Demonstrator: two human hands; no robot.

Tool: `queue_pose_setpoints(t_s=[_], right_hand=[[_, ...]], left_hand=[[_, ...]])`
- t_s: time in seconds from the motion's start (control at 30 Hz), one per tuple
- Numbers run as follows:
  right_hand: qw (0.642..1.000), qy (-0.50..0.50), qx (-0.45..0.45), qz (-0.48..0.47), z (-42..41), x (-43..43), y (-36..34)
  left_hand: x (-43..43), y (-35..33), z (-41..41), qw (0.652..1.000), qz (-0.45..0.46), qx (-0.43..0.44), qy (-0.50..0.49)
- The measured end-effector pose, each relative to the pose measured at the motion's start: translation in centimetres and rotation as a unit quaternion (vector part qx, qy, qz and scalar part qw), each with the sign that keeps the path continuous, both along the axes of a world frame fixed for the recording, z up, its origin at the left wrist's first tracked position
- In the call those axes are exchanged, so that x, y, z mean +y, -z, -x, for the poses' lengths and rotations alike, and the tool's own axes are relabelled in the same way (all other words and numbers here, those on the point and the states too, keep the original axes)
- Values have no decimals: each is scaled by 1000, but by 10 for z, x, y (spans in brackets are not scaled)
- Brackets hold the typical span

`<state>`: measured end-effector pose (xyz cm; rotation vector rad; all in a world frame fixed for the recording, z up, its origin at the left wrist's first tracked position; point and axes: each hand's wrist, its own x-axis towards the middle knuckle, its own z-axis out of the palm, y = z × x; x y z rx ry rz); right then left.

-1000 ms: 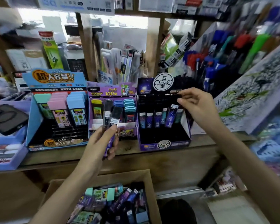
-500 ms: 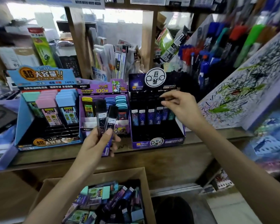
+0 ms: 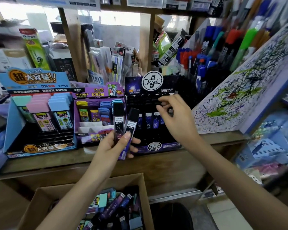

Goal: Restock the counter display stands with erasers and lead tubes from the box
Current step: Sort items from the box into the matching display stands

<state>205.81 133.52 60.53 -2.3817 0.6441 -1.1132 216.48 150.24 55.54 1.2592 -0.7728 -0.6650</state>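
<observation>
Below both hands sits the cardboard box (image 3: 136, 181), holding mixed erasers and lead tubes (image 3: 114, 206). On the counter (image 3: 214, 138), behind the hands, stand three displays: a blue one (image 3: 15, 123) far left of the left hand, a purple one (image 3: 98, 95) just behind it, and a dark stand (image 3: 163, 146) under the right hand. The left hand (image 3: 111, 146) grips two tubes (image 3: 125, 127) upright. The right hand (image 3: 175, 118) hovers over the dark stand's rows, fingers loosely curled, nothing visibly held.

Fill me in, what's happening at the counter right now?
A person is restocking lead tubes. The left hand holds two dark lead tubes fanned upright over the counter edge. The right hand reaches into the dark purple display stand, fingers loosely curled by its row of tubes. The cardboard box below holds more stock.
</observation>
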Motion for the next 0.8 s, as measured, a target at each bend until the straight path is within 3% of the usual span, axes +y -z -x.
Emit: queue_pose_setpoints(t_s=[0.07, 0.13, 0.23, 0.4, 0.57, 0.8], right_hand=[[984, -96, -28, -148, 2, 17, -2], [943, -160, -30, -289, 1, 28, -2], [914, -180, -58, -359, 3, 28, -6], [936, -137, -105, -307, 21, -11, -29], [977, -63, -63, -192, 31, -44, -27], [989, -56, 5, -140, 17, -53, -5]], left_hand=[[-7, 0, 4, 1000, 2, 0, 11], [-14, 0, 9, 1000, 4, -1, 25], [-23, 1, 14, 1000, 3, 10, 28], [-24, 8, 7, 1000, -13, -15, -10], [-15, 18, 0, 998, -33, -45, -36], [-7, 22, -8, 998, -37, -40, -39]])
